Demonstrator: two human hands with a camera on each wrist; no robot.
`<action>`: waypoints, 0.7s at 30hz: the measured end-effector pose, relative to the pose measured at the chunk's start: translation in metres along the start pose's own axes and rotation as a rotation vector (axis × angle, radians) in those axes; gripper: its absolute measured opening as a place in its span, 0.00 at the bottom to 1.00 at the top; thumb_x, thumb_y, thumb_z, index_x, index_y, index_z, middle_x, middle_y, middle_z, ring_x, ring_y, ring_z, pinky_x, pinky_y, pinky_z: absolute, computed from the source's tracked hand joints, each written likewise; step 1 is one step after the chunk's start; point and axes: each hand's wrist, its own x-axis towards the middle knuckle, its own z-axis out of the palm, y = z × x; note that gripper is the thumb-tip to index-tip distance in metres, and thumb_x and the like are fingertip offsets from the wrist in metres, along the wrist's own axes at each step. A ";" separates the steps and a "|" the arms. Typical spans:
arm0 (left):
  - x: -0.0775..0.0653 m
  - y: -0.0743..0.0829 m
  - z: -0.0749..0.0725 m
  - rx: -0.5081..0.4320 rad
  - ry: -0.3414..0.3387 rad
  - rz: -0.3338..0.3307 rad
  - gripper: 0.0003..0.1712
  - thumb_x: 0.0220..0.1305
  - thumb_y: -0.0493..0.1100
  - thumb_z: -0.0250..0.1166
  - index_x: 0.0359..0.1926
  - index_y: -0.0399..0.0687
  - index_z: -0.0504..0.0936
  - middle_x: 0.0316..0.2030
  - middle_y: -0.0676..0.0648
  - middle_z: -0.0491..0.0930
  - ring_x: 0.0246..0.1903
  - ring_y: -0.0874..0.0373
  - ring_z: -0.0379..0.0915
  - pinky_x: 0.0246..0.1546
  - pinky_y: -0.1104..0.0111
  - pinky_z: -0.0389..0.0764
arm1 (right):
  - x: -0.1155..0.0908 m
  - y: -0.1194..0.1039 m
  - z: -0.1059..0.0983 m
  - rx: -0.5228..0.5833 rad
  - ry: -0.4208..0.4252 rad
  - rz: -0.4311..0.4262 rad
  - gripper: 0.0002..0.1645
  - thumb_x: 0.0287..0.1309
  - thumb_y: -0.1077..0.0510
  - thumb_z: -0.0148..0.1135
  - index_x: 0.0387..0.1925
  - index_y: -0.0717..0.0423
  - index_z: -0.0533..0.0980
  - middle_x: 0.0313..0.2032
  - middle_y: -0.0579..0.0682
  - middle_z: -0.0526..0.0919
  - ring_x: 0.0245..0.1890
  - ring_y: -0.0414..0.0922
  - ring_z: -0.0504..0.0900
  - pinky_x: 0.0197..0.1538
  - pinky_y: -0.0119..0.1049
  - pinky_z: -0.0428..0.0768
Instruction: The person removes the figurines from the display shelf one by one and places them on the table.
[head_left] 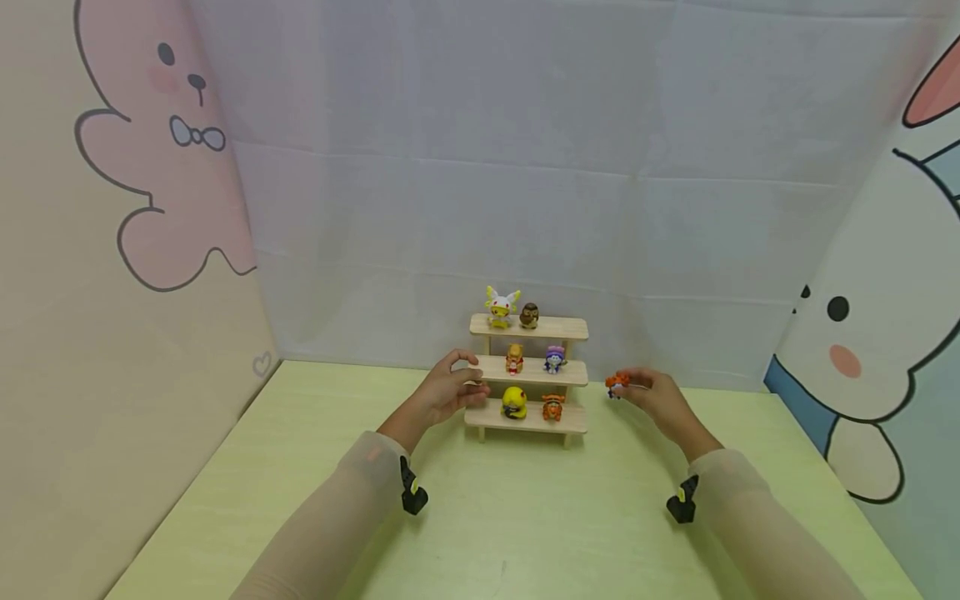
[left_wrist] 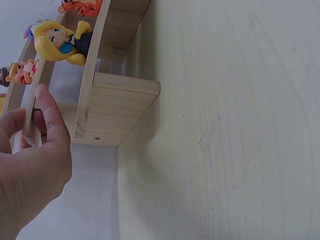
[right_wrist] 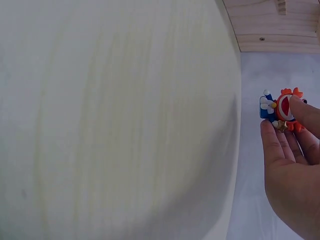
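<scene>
Pinching an orange-and-blue figurine [head_left: 616, 385] in the right hand [head_left: 662, 403], near vertical along its long axis, with orange uppermost and blue toward the desk [head_left: 510, 517], just beyond the right end of a wooden shelf [head_left: 562, 328]; gripping that shelf's middle tier [head_left: 534, 372] at its left end with the left hand [head_left: 448, 388], well apart from the figurine

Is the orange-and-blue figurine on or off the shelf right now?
Off: the right hand holds the orange-and-blue figurine beside the shelf, with a visible gap.

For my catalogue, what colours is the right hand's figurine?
The figurine is mainly orange, blue and white, clearest in the right wrist view.
</scene>
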 end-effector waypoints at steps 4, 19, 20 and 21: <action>0.000 0.000 0.000 0.006 -0.002 0.011 0.10 0.77 0.34 0.58 0.52 0.48 0.69 0.37 0.40 0.77 0.33 0.52 0.84 0.38 0.66 0.88 | -0.002 0.006 0.001 -0.028 0.003 0.016 0.31 0.71 0.55 0.66 0.67 0.68 0.71 0.62 0.66 0.78 0.50 0.42 0.82 0.51 0.29 0.82; 0.002 -0.002 -0.001 0.012 -0.017 0.019 0.09 0.77 0.34 0.58 0.52 0.48 0.69 0.38 0.41 0.76 0.33 0.52 0.84 0.38 0.65 0.88 | -0.009 0.014 0.004 -0.069 -0.004 0.020 0.31 0.70 0.53 0.66 0.66 0.66 0.72 0.60 0.64 0.79 0.49 0.43 0.82 0.48 0.31 0.82; 0.002 -0.002 -0.002 0.013 -0.018 0.019 0.09 0.77 0.34 0.58 0.52 0.48 0.69 0.38 0.41 0.76 0.33 0.52 0.84 0.38 0.65 0.88 | -0.009 0.015 0.004 -0.071 -0.004 0.023 0.30 0.70 0.53 0.66 0.66 0.67 0.72 0.60 0.64 0.79 0.49 0.43 0.82 0.48 0.30 0.82; 0.002 -0.002 -0.002 0.012 -0.018 0.019 0.09 0.77 0.34 0.58 0.52 0.48 0.69 0.38 0.41 0.76 0.33 0.51 0.84 0.38 0.65 0.88 | -0.008 0.016 0.004 -0.066 -0.005 0.024 0.30 0.70 0.54 0.66 0.66 0.67 0.72 0.60 0.65 0.79 0.49 0.43 0.82 0.48 0.30 0.82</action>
